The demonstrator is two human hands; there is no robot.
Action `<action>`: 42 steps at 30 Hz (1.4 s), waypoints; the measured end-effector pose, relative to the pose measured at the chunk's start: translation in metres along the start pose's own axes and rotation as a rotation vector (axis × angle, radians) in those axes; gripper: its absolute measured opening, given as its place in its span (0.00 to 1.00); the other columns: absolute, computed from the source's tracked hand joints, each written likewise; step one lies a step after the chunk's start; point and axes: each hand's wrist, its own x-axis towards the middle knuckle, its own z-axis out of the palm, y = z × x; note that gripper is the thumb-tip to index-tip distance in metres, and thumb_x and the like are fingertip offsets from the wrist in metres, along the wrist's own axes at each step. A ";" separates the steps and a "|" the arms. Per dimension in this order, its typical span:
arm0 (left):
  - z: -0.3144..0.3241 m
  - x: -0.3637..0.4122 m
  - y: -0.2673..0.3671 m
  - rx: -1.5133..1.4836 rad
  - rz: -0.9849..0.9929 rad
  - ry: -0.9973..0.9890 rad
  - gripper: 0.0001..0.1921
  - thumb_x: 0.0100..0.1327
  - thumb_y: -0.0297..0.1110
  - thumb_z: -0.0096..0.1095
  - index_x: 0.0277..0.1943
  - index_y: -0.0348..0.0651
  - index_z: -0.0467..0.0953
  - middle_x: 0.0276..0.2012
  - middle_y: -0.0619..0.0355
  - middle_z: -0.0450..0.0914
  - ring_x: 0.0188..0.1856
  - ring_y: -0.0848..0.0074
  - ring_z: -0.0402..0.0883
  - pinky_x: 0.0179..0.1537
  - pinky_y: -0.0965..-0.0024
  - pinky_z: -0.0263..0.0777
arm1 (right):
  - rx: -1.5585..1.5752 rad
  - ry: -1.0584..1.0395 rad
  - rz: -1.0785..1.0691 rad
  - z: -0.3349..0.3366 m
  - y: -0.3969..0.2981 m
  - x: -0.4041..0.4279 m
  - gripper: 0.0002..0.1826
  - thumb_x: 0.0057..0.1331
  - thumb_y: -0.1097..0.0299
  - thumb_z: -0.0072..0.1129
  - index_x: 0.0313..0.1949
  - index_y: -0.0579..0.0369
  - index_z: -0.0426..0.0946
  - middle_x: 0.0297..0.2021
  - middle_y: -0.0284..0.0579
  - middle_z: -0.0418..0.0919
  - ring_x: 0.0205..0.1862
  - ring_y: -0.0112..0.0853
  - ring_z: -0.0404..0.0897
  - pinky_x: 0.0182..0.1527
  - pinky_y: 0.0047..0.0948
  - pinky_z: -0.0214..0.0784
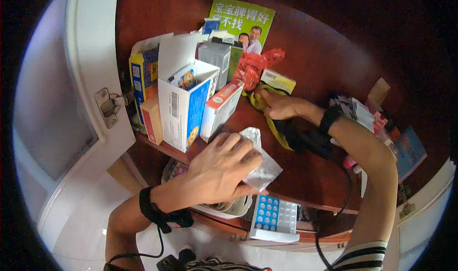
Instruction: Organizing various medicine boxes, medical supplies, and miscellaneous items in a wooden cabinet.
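Note:
My left hand (223,165) holds a silvery foil packet (264,170) over the front of the reddish-brown cabinet shelf (307,178). Something dark shows behind its knuckles, too hidden to name. Farther back, my right hand (281,104) grips a crumpled yellow-and-black plastic bag (258,101), whose dark part trails to the right under my forearm. A knotted red plastic bag (250,68) touches the yellow one at its back left. Just behind my right hand lies a small yellow-and-white box (278,81). Left of my hands stands a white carton with a red top (223,101).
An open white-and-blue carton (184,117) and other boxes crowd the shelf's left side. Behind them leans a green printed booklet (247,20). Papers and small packs (357,110) lie at right. Below are a white basket (236,210) and blister packs (272,213). A white door (89,56) stands left.

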 end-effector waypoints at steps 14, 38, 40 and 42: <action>0.006 0.009 -0.008 -0.161 -0.061 0.121 0.33 0.52 0.57 0.60 0.39 0.25 0.73 0.39 0.37 0.70 0.46 0.48 0.68 0.51 0.55 0.60 | -0.171 0.292 0.127 -0.072 0.046 -0.011 0.20 0.55 0.60 0.58 0.45 0.57 0.73 0.39 0.48 0.78 0.37 0.38 0.79 0.42 0.33 0.70; 0.008 0.007 -0.008 -0.147 -0.106 0.195 0.31 0.57 0.51 0.59 0.52 0.31 0.66 0.52 0.36 0.65 0.59 0.45 0.59 0.60 0.53 0.54 | -0.496 1.036 -0.326 -0.033 -0.019 -0.126 0.20 0.50 0.76 0.59 0.45 0.50 0.76 0.40 0.46 0.75 0.37 0.41 0.77 0.39 0.34 0.73; 0.010 0.005 -0.010 -0.155 -0.056 0.390 0.29 0.61 0.50 0.54 0.48 0.26 0.68 0.47 0.38 0.66 0.53 0.49 0.64 0.56 0.55 0.57 | -0.580 1.019 -0.398 -0.026 -0.042 -0.143 0.22 0.48 0.76 0.59 0.46 0.50 0.76 0.39 0.46 0.75 0.35 0.38 0.77 0.36 0.32 0.74; 0.003 0.008 -0.007 -0.334 -0.100 0.444 0.26 0.62 0.48 0.53 0.46 0.26 0.68 0.46 0.39 0.67 0.52 0.51 0.65 0.55 0.57 0.58 | -0.594 1.003 -0.437 -0.025 -0.064 -0.157 0.24 0.47 0.75 0.59 0.47 0.49 0.76 0.40 0.46 0.74 0.33 0.34 0.77 0.32 0.30 0.73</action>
